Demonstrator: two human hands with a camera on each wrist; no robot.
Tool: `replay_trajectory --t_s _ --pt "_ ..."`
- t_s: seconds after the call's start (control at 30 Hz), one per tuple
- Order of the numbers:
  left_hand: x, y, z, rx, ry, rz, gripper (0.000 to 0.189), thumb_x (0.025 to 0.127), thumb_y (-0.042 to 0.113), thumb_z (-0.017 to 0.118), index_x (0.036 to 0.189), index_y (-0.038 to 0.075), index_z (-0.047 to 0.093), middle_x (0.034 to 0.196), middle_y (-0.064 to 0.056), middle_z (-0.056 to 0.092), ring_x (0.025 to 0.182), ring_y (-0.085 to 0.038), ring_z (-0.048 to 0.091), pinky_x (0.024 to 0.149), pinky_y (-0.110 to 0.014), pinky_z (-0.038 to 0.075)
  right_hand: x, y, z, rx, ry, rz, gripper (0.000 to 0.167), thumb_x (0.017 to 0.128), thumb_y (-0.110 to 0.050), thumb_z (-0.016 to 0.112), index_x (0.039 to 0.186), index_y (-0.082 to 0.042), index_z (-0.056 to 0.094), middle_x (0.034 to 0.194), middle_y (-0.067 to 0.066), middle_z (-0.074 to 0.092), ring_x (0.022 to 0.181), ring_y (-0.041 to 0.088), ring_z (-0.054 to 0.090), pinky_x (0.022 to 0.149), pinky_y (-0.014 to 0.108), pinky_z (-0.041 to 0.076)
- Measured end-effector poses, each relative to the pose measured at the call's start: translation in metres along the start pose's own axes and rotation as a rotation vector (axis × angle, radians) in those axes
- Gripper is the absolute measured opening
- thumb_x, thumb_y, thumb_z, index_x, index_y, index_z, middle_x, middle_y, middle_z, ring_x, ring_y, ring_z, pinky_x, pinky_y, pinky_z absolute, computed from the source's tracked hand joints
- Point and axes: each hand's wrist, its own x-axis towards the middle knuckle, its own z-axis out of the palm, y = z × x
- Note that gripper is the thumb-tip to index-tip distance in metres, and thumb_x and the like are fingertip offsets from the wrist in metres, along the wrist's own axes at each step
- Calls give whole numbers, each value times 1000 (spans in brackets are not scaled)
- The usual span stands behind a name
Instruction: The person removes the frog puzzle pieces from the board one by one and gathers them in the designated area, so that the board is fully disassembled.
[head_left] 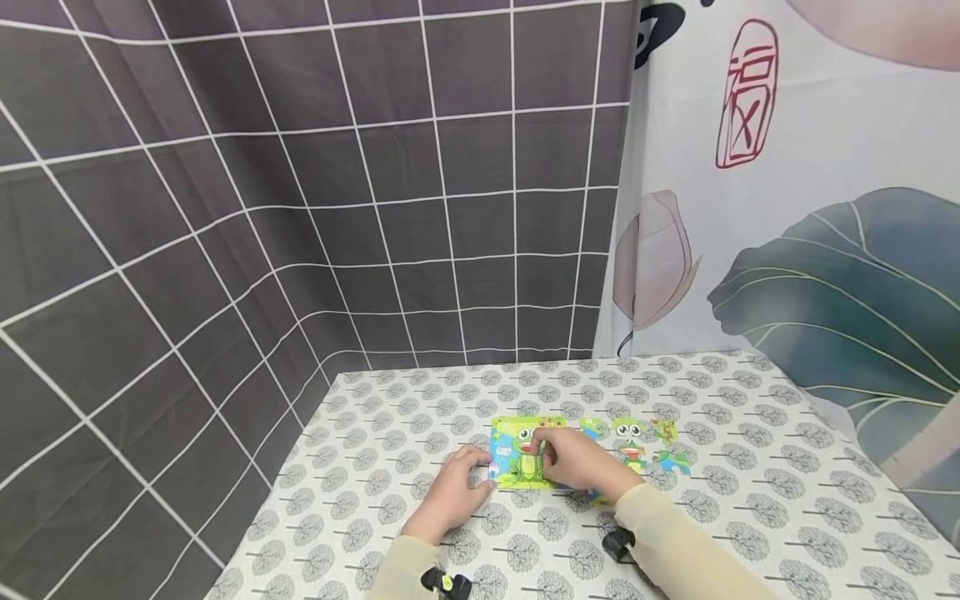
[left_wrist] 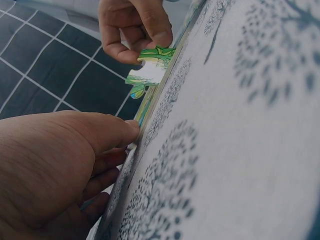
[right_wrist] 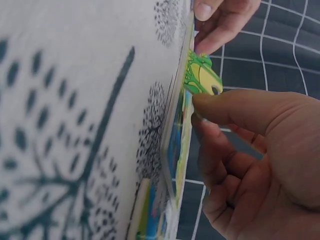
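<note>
A flat frog puzzle (head_left: 502, 433) in a yellow-green and blue frame lies on the table. Thumb and forefinger of my right hand (head_left: 581, 461) pinch a green and yellow puzzle piece (left_wrist: 150, 72) with the frog's body on it. That piece (right_wrist: 201, 76) stands tilted up over the puzzle, its lower edge at the surface. At the puzzle's left edge, my left hand (head_left: 452, 490) rests with thumb and forefinger spread apart, their tips touching the frame. In the left wrist view its other fingers are partly hidden behind the thumb.
Several loose puzzle pieces lie right of the puzzle, among them one with frog eyes (head_left: 628, 430) and a green-blue one (head_left: 673, 461). A tree-print cloth (head_left: 390, 508) covers the table. Behind stand a dark checked curtain (head_left: 480, 225) and a floral white one (head_left: 675, 133).
</note>
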Motion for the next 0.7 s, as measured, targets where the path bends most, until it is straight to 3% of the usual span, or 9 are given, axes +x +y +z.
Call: replay_trajectory --t_s 0.3,0.7 --pt "0 0 0 5 2 2 42 93 20 77 133 12 68 139 3 59 138 -27 49 120 -53 38 1 10 -6 204 -47 -11 19 96 0 70 105 -16 70 78 1 60 62 13 52 56 29 49" --pt "-1 0 1 2 2 -15 42 93 21 77 133 12 68 138 3 59 138 -26 50 120 -53 38 -10 19 -17 269 -33 2 14 97 -4 72 105 -13 67 78 3 60 59 11 51 52 27 49"
